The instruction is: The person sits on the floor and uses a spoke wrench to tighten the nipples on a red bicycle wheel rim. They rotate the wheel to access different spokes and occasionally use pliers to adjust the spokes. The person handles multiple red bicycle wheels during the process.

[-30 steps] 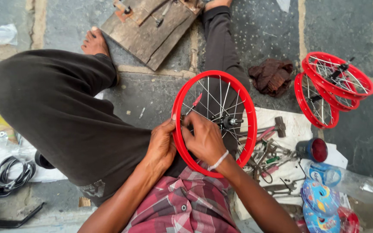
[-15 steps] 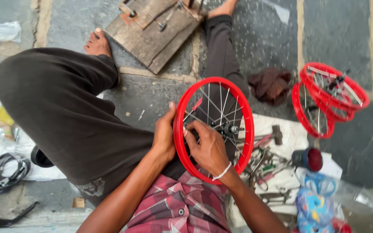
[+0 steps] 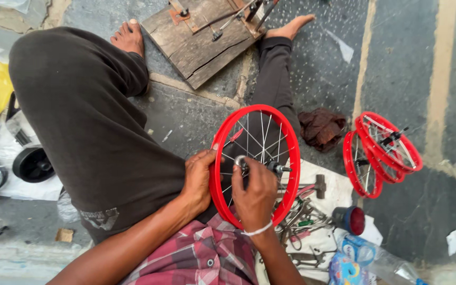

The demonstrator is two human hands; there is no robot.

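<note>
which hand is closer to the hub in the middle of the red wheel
Right. The right hand is inside the red wheel, fingers at the hub; the left hand grips the rim's left edge.

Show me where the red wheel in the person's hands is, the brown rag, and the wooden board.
red wheel (image 3: 289, 138), head view, on the right side of its rim.
brown rag (image 3: 320, 126), head view, on the middle of the crumpled cloth.
wooden board (image 3: 193, 50), head view, on the bare wood near its centre.

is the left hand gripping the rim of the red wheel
Yes, the left hand is closed around the left side of the red wheel rim.
</note>
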